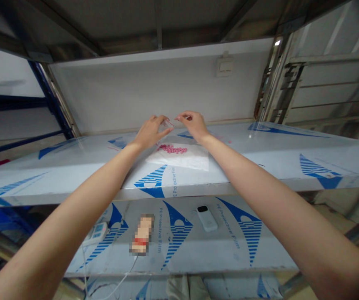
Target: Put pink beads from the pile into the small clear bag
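My left hand (pixel 150 132) is raised over the far part of the upper shelf. Between its thumb and fingers is a small clear piece with a pinkish edge (pixel 168 123), too small to name. My right hand (pixel 194 125) is close beside it with thumb and fingertips pinched together; whatever they hold is too small to make out. Below both hands, a loose heap of small pink beads or pellets (pixel 173 149) lies on a white sheet (pixel 192 160). One stray pink bit (pixel 229 142) rests to the right of my right wrist.
The shelf (pixel 82 175) wears blue-printed protective film. On the lower shelf are a white device with a dark top (pixel 207 218), a blurred-out phone-like object (pixel 143 234) with a cable, and a white gadget (pixel 98 231). A wall switch (pixel 225 66) sits behind; metal beams cross overhead.
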A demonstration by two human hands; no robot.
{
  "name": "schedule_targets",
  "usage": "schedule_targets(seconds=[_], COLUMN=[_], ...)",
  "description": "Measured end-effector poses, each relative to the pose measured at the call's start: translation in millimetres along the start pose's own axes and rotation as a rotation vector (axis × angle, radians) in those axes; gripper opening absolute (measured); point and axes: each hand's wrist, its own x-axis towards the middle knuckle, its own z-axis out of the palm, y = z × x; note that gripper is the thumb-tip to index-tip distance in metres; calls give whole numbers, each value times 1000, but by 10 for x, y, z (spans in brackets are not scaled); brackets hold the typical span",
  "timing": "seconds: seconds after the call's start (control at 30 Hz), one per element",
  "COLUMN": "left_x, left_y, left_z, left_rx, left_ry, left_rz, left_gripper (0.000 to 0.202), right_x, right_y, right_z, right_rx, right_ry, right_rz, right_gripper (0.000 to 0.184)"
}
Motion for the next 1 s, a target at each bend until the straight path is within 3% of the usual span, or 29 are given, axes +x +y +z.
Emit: schedule_targets(seconds=[0.07,0.23,0.33,0.47,0.67,0.87,1.0], left_x=[1,2,6,6,-7,1,3], left_y=[-16,-29,-37,-47,-3,36,9], left_z=[-12,-27,-21,-13,-5,14,4], left_rx=[9,21,24,24,4,-17,-15], left_ry=[13,35,29,22,-43,-43,-16], left_rz=[-11,-34,-27,-27,-15,1,-15], left_gripper=[41,40,39,37,37,38,38], right_x=[-14,-136,-195,-169,-14,-27,-30], right_y=[37,48,4,-1,72,-10,0], right_z=[-1,39,51,40,24,17,-32], right_rx=[-51,-246,-337,-337,-51,11,-72], right_ry=[-60,-506,-553,-498,-114,-146,-20], right_rz=[20,60,52,50,11,1,27], right_gripper=[17,10,9,7,15,17,24])
